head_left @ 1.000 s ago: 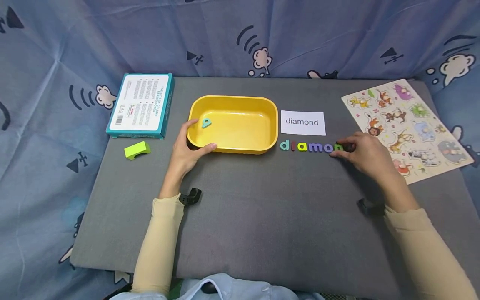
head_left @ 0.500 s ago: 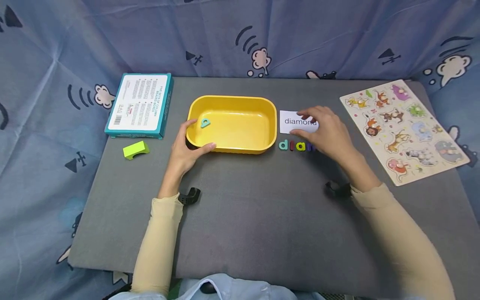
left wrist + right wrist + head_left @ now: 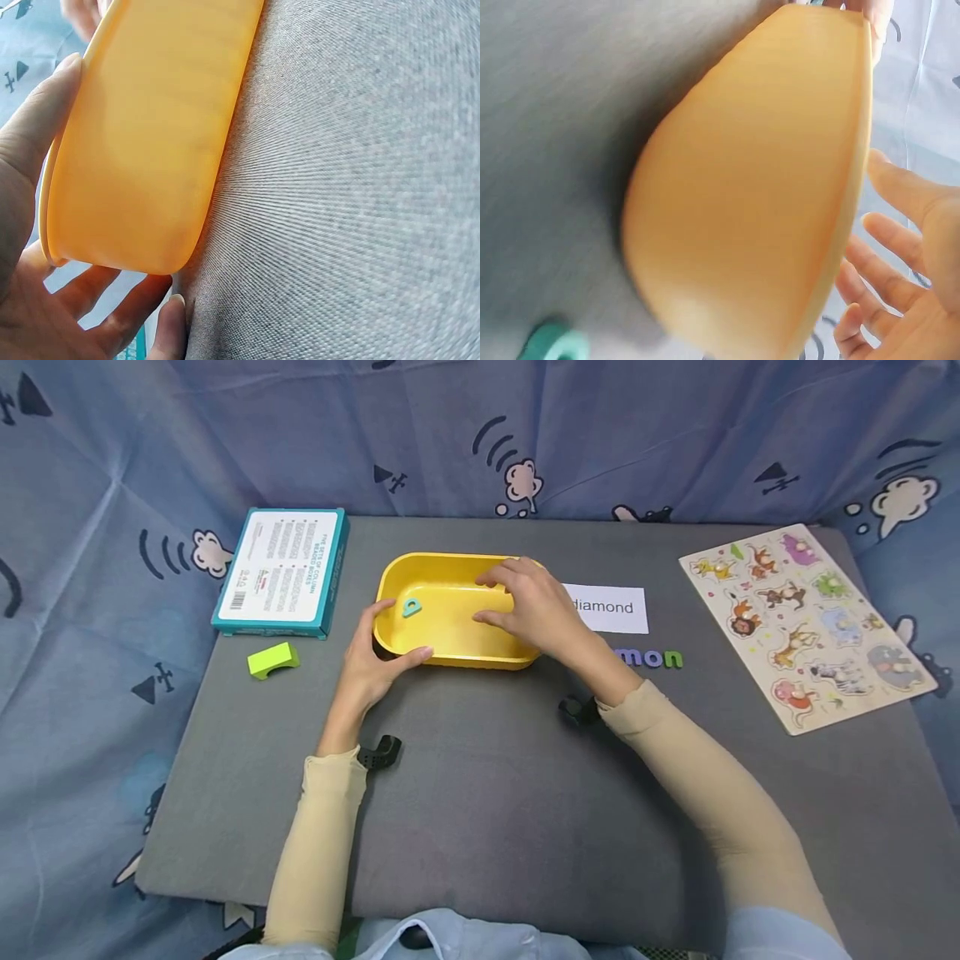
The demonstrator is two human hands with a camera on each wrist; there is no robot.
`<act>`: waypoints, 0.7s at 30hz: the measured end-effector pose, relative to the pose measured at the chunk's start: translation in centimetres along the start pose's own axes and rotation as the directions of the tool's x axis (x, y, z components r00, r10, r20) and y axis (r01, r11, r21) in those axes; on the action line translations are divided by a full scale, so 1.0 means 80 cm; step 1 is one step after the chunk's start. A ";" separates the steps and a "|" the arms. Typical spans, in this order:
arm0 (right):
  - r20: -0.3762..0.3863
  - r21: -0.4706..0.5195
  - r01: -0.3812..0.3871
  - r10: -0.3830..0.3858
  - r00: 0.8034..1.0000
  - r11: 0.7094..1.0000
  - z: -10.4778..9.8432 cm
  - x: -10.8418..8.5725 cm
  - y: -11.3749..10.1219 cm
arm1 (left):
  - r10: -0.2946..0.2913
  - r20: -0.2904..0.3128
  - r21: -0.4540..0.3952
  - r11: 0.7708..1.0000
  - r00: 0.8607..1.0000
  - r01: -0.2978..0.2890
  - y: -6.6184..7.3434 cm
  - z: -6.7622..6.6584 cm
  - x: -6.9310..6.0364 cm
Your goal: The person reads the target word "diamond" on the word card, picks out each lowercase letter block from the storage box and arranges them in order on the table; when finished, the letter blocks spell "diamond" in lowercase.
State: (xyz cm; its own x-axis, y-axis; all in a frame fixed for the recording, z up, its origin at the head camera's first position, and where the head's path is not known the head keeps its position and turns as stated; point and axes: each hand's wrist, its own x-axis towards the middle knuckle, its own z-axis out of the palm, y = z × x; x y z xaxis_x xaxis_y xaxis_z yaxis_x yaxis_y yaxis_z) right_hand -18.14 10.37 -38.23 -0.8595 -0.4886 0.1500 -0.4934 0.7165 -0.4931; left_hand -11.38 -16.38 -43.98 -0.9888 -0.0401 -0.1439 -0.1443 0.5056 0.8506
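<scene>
My left hand holds the left end of a yellow plastic tray, thumb on the near rim and fingers round the end wall. Inside the tray, at its left, lies a teal letter d. Over the tray's right part hovers my right hand, thumb and fingers spread apart with nothing between them. A purple m, a purple o and a green n lie in a row right of the tray; my right forearm hides the row's left part. A blurred teal letter shows in the right wrist view.
Behind the letters lies a white card printed "diamond", partly covered by my right hand. An animal puzzle board lies at the right. A teal-edged box and a green arch block are at the left.
My right hand has let go of the green n at the row's end and moved left, across the card, to above the tray. My left hand stays on the tray.
</scene>
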 end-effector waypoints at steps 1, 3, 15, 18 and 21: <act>0.017 0.006 -0.004 0.004 1.000 1.000 0.003 0.005 -0.004 | 0.001 0.001 -0.002 1.000 1.000 -0.001 0.000 0.000 0.000; 0.057 0.015 -0.018 0.018 0.998 1.000 0.010 0.015 -0.012 | 0.006 0.004 -0.004 1.000 1.000 -0.006 0.000 0.000 0.000; 0.208 0.062 -0.006 -0.007 0.978 0.998 0.050 0.061 -0.040 | -0.004 0.010 -0.010 1.000 1.000 0.004 0.001 -0.002 -0.001; 0.246 0.078 -0.005 -0.015 0.969 0.997 0.057 0.071 -0.042 | -0.007 0.015 -0.010 1.000 1.000 0.007 0.001 -0.002 0.000; 0.299 0.074 0.002 -0.024 0.954 0.997 0.064 0.079 -0.045 | -0.007 0.016 -0.012 1.000 1.000 0.007 0.001 -0.002 0.000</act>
State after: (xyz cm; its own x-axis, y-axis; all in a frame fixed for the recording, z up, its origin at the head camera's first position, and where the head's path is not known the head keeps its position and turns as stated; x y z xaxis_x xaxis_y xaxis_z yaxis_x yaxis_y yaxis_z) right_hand -21.10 2.18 -39.94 -0.7679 -0.6325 -0.1015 -0.4839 0.6767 -0.5549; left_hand -11.42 -16.49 -43.82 -0.9869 -0.0296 -0.1584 -0.1522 0.4952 0.8554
